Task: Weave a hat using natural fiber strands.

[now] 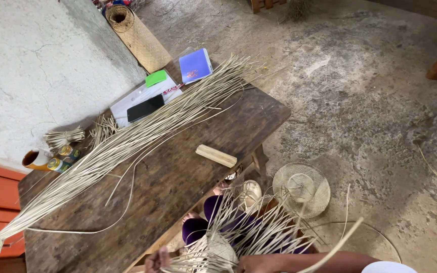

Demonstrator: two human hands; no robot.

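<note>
Straw-coloured woven piece (217, 248), half-finished, w/ loose strands fanning up and out, sits at bottom centre, just off the near edge of the dark wooden table (178, 177). Left hand (157, 261) closed on the piece's left edge, fingers curled round strands; right hand (253, 263) grips its right side, forearm running off to the lower right, one long strand crossing over it. On the table: long bundle of pale reed strips (127, 141), tied at lower-left end, lying diagonally; small pale wooden block (216, 155) near the right edge, apart from the bundle. Far end: blue spiral notebook (195, 65), black phone (145, 108) on white sheet, green pad (156, 78). Left edge: cup (36, 158) and small tins. Finished straw hat (302, 188) on concrete floor, right of table. Rolled mat (136, 35) against wall.
</note>
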